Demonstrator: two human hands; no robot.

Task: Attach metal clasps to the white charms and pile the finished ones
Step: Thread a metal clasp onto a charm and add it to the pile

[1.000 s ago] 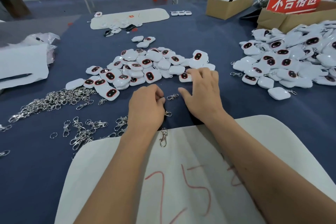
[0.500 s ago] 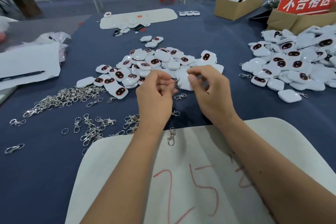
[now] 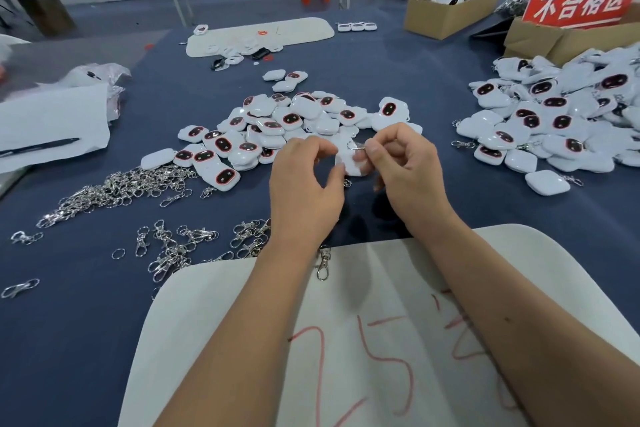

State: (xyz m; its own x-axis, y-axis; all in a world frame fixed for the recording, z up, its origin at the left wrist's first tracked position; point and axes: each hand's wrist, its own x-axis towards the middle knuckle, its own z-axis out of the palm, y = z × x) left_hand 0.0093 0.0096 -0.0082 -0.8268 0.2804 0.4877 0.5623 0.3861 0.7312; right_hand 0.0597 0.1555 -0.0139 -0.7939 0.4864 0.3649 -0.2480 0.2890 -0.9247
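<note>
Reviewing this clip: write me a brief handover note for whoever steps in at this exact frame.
Left hand: fingers curled, steadying the white charm held between both hands.
Right hand: pinching a metal clasp at the charm's top edge; whether it is already hooked on cannot be told.
Unfinished charms lie piled straight ahead. Loose clasps are heaped to the left, with one clasp on the white board near the left wrist.
Done: finished pile on the right.
Left: finish this charm, add it to the right pile, then work through the centre pile.
</note>
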